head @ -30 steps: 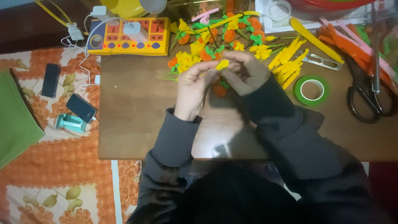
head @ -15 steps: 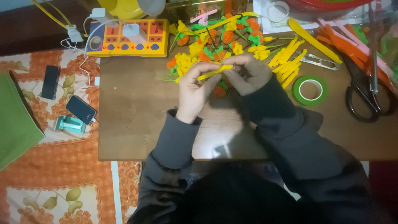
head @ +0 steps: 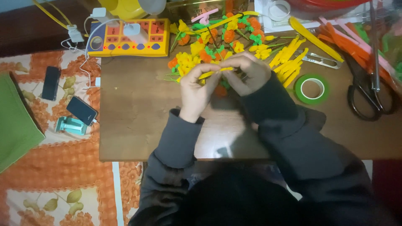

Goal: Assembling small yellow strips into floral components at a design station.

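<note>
2 hands, left hand (head: 197,90) and right hand (head: 247,73), each grip pinched shut on 1 yellow strip (head: 215,73), stretched level above the desk (head: 138,121) for working.

Yellow pipe cleaner (head: 215,73), thin, near-horizontal, held above brown table.

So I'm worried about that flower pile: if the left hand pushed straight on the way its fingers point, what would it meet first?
Probably the pile of yellow and orange flowers just beyond the left hand, which pinches a yellow strip; depth is unclear.
</note>
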